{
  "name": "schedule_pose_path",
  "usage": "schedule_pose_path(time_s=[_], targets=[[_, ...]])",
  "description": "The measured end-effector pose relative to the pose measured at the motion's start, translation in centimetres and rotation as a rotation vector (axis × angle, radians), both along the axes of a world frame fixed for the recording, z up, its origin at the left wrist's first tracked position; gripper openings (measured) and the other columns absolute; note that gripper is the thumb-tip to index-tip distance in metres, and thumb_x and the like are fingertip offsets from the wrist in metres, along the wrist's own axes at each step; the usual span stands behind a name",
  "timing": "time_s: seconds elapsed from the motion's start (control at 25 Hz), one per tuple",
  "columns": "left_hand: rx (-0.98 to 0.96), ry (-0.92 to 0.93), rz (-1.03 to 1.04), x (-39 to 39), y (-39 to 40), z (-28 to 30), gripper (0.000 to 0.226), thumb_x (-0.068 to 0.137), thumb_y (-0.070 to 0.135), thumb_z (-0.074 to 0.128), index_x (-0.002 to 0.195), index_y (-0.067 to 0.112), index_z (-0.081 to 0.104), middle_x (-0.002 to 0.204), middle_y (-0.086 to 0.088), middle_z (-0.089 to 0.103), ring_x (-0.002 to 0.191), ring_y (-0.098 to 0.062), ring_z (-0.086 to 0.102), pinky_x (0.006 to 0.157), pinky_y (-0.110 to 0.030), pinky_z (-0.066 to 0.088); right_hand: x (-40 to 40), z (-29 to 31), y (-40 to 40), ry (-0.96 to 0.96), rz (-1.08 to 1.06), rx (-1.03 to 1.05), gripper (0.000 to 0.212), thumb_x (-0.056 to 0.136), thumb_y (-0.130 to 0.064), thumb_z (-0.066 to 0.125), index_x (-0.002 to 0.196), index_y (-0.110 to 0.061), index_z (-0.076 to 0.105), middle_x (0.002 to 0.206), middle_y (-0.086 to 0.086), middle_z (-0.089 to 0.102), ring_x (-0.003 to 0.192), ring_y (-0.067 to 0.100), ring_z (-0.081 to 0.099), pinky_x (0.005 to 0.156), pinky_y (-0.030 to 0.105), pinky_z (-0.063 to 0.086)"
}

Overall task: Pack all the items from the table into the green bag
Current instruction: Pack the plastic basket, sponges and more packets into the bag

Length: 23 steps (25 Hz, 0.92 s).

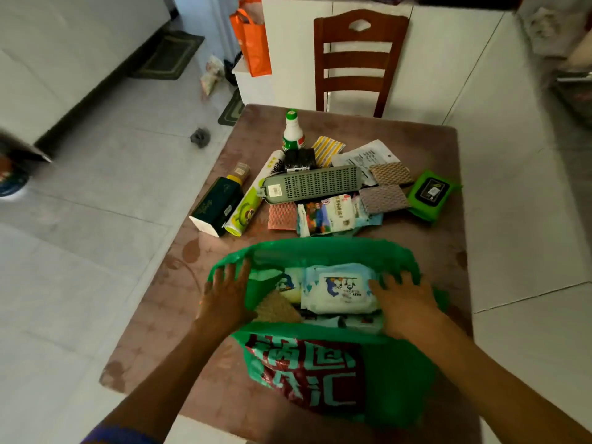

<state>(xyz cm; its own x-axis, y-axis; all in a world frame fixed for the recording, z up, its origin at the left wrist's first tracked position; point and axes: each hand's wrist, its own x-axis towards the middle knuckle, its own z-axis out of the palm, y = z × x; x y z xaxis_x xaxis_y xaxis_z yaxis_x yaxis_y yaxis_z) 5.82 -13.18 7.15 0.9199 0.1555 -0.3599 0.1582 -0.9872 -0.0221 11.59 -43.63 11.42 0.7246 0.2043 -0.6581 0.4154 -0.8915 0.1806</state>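
White tiled kitchen floor, a wooden chair [358, 59] at the far side, a brown table [426, 251] in the middle. Near edge: green bag [320, 248] with its mouth spread, already holding a white wipes pack [339, 291] and a few smaller things. Beyond the bag, still waiting: grey perforated tray [312, 184], white bottle [293, 131], dark green box [217, 205], yellow-green roll [246, 208], green wipes pack [432, 193], sponges and sachets. Packing roughly midway, probably settling the load. Left hand [224, 299] flat on the bag's left rim, fingers splayed wide, gripping nothing. Right hand [407, 302] inside the right rim, fingers spread, touching the white pack's edge. Next, likely: one hand keeping the mouth open, the other reaching forward for the nearest packet.
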Motion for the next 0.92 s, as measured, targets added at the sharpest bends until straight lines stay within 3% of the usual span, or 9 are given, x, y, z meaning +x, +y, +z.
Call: schedule_pose_path(time_s=[0.08,0.16,0.28,0.36,0.44,0.52,0.64,0.8,0.92], targets=[[-0.261,-0.154,0.212,-1.4,2.6,-0.2,0.095,0.068,0.031,0.075,0.147,0.015,0.025,0.145,-0.019,0.036,0.126,-0.038,0.039,0.096,-0.049,0.045,0.3,0.2,-1.1,0.008,-0.036,-0.008,0.077,0.084,-0.056,0.055,0.149,-0.033,0.021,0.147,0.002,0.044,0.132,0.030,0.041,0.112,0.052,0.026],[-0.469,-0.359,0.279,-1.6,3.1,-0.2,0.071,0.064,0.042,0.068,0.125,0.008,0.056,0.121,-0.018,0.054,0.104,-0.034,0.055,0.083,-0.042,0.052,0.8,1.7,-0.3,-0.038,-0.025,0.054,0.072,0.080,-0.060,0.056,0.143,-0.037,0.032,0.139,-0.004,0.052,0.128,0.027,0.045,0.114,0.058,0.020],[-0.710,-0.563,0.306,1.3,2.6,1.2,0.036,0.071,0.046,0.067,0.095,0.019,0.064,0.102,-0.003,0.057,0.089,-0.019,0.056,0.073,-0.021,0.046,1.9,5.2,3.2,-0.164,0.040,0.230,0.066,0.085,-0.063,0.052,0.144,-0.042,0.030,0.149,-0.011,0.041,0.141,0.028,0.028,0.112,0.064,-0.009],[-0.661,-0.679,0.379,6.0,4.1,2.0,0.025,0.078,0.034,0.068,0.095,0.017,0.063,0.099,-0.004,0.057,0.092,-0.023,0.056,0.074,-0.027,0.047,3.1,6.2,5.8,-0.299,0.033,0.398,0.059,0.091,-0.057,0.049,0.144,-0.041,0.029,0.153,-0.013,0.036,0.144,0.024,0.025,0.116,0.060,-0.007],[-0.455,-0.589,0.444,11.7,7.6,0.7,0.039,0.077,0.029,0.070,0.111,0.014,0.058,0.112,-0.013,0.055,0.105,-0.032,0.051,0.084,-0.040,0.047,3.9,5.4,7.4,-0.342,-0.009,0.438,0.057,0.092,-0.054,0.049,0.144,-0.038,0.032,0.157,-0.010,0.028,0.146,0.027,0.019,0.118,0.058,-0.003],[-0.300,-0.325,0.498,15.9,11.5,-1.8,0.068,0.067,0.038,0.073,0.126,0.016,0.047,0.122,-0.016,0.051,0.112,-0.038,0.047,0.091,-0.048,0.044,3.8,3.5,7.6,-0.350,-0.061,0.350,0.056,0.091,-0.051,0.054,0.142,-0.032,0.041,0.159,-0.001,0.026,0.148,0.034,0.013,0.116,0.063,-0.001],[-0.439,-0.144,0.475,18.8,15.2,-6.2,0.097,0.049,0.046,0.082,0.133,0.021,0.039,0.124,-0.019,0.056,0.112,-0.041,0.054,0.090,-0.047,0.047,3.3,0.8,6.3,-0.552,-0.192,0.348,0.042,0.083,-0.037,0.060,0.121,-0.020,0.064,0.140,0.007,0.055,0.141,0.038,0.032,0.111,0.069,0.015],[-0.489,-0.303,0.545,19.0,15.9,-7.5,0.079,0.061,0.035,0.083,0.127,0.015,0.046,0.122,-0.019,0.060,0.111,-0.039,0.056,0.092,-0.047,0.047,1.7,0.4,5.1,-0.909,-0.081,0.507,0.028,0.081,-0.015,0.062,0.108,-0.009,0.069,0.131,0.012,0.061,0.139,0.036,0.033,0.112,0.065,0.018],[-0.855,-0.549,0.689,16.5,16.4,-4.2,0.076,0.058,0.040,0.081,0.125,0.018,0.051,0.116,-0.007,0.063,0.103,-0.028,0.062,0.090,-0.047,0.052,0.9,1.4,5.6,-1.000,-0.001,0.645,0.038,0.082,-0.007,0.063,0.120,-0.008,0.059,0.131,0.015,0.060,0.138,0.038,0.034,0.110,0.065,0.024]])
